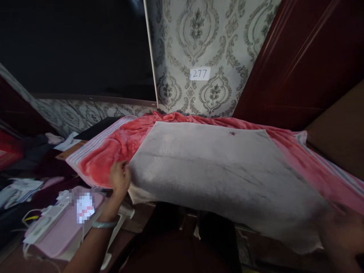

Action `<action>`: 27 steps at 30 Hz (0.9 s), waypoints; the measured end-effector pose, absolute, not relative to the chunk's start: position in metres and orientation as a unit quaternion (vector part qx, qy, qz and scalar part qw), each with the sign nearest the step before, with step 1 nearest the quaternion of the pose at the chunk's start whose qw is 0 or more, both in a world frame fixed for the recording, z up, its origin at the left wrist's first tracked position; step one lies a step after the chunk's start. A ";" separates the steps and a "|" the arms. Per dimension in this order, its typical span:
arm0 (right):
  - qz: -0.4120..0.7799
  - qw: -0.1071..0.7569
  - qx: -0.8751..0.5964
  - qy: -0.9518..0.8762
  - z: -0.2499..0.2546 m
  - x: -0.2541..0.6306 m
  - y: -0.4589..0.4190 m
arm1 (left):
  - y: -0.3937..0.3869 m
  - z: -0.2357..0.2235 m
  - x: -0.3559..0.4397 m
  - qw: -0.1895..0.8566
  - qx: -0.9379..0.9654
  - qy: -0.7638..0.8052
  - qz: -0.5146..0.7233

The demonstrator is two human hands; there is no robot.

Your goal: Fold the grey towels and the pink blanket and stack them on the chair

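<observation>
A grey cloth [199, 167] with faint creases lies spread over a red plush blanket [99, 163], its front edge hanging over the near side. Near its far edge is a small dark mark [232, 133]. My left hand [120, 177], with a pale bracelet at the wrist, is closed at the cloth's left edge, fingers curled and pinching it. On the right, my right hand [342, 227] is dark and smeared at the cloth's right front edge; its fingers cannot be made out.
A pink box [64, 231] carries a white power strip [47, 218] and a lit phone [85, 207] at lower left. Clothes [21, 191] are piled farther left. Behind stand a large dark screen [76, 45], patterned wallpaper with a paper [200, 73] reading 277, and a dark red panel [301, 57].
</observation>
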State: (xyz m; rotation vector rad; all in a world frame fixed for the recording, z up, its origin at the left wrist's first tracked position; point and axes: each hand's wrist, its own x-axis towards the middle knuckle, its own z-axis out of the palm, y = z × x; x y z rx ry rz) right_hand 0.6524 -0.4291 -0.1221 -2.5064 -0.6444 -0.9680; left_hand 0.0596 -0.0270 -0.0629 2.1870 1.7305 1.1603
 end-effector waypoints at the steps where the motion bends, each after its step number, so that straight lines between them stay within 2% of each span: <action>1: -0.329 0.206 -0.887 -0.252 -0.114 0.641 -0.408 | -0.023 -0.058 0.078 0.054 0.745 0.549 0.376; 4: -0.223 0.199 -0.868 -0.396 -0.095 0.601 -0.339 | -0.013 -0.046 0.147 0.039 0.869 0.422 0.256; 7: -0.101 0.120 -0.883 -0.443 -0.089 0.574 -0.290 | -0.008 -0.044 0.207 0.053 0.922 0.370 0.106; 10: -0.030 0.053 -0.885 -0.461 -0.093 0.573 -0.276 | -0.003 -0.051 0.228 0.060 0.937 0.343 0.031; 18: -0.037 0.036 -0.881 -0.470 -0.109 0.589 -0.287 | 0.050 -0.052 0.200 0.009 0.941 0.335 0.046; 22: -0.022 0.028 -0.879 -0.476 -0.108 0.588 -0.274 | 0.078 -0.044 0.227 0.016 0.958 0.285 0.038; 27: -0.024 0.045 -0.863 -0.503 -0.100 0.618 -0.249 | 0.108 -0.038 0.258 0.031 0.946 0.323 0.023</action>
